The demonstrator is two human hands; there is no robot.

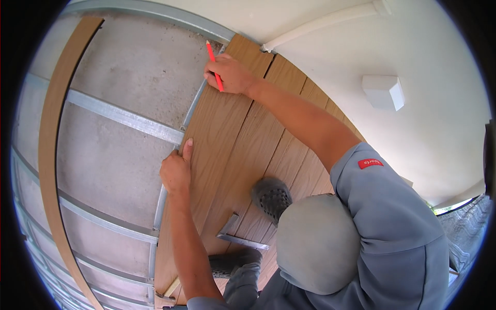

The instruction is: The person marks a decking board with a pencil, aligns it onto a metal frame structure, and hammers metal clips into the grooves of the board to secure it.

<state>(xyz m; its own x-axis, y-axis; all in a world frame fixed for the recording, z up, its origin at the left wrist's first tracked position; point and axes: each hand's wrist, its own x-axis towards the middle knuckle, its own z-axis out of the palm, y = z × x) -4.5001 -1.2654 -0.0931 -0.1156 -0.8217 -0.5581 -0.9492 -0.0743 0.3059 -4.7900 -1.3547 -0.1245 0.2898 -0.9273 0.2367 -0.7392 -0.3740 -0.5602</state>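
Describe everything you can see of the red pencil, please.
The pencil is slim, straight and bright red, with a pale, tapered tip that looks like bare wood; the lead is too small to make out. It sits slantwise in the right hand, near the edge of the wooden board, tip toward the top of the picture. Whether anything besides the hand touches it, I can't tell.

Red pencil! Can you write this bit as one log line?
right hand: holding red pencil | left hand: touching board | L-shaped metal piece: lying on boards
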